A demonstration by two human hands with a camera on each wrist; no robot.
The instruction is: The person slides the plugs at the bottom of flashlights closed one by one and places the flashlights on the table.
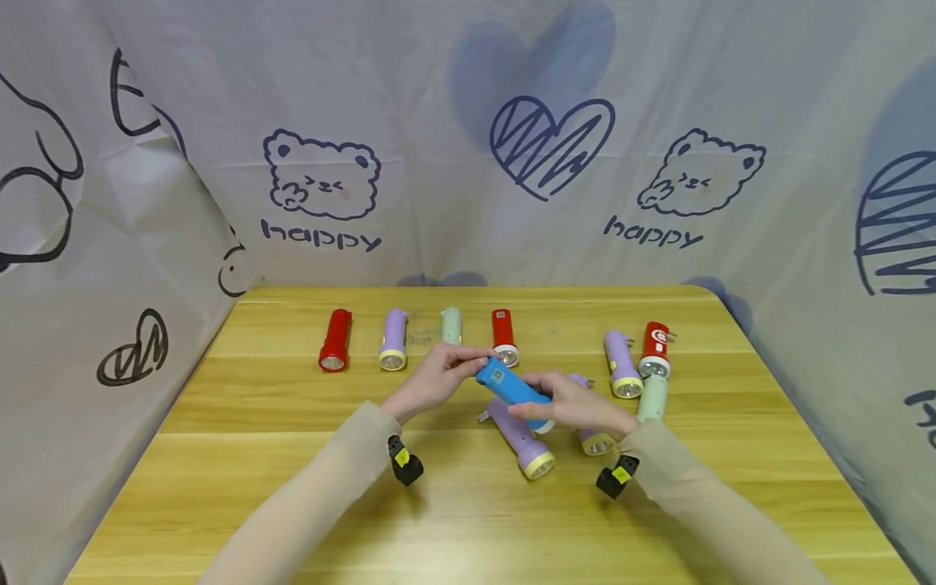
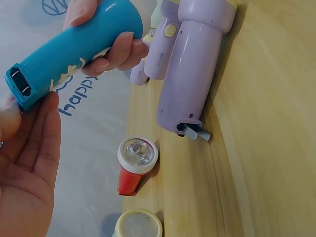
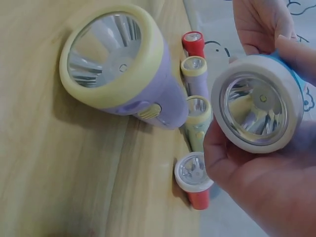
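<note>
Over the middle of the table, both hands hold a blue flashlight point(image 1: 514, 389) with a white-rimmed head. My right hand point(image 1: 579, 404) grips its body near the head, thumb on one side and fingers round the other. At the tail end, my left hand point(image 1: 437, 375) pinches the casing between thumb and fingers. The left wrist view shows a dark slot point(image 2: 20, 81) in that end, with metal plug prongs lying inside. Below the hands lies a purple flashlight point(image 1: 519, 436) with a yellow rim, its metal prongs point(image 2: 197, 132) sticking out at the tail.
Along the back left stand in a row a red flashlight point(image 1: 336, 341), a purple one point(image 1: 393, 337), a pale green one point(image 1: 451, 325) and another red one point(image 1: 503, 329). On the right are more: purple point(image 1: 620, 357), red point(image 1: 656, 340), pale green point(image 1: 653, 398), and a partly covered purple one point(image 1: 595, 441).
</note>
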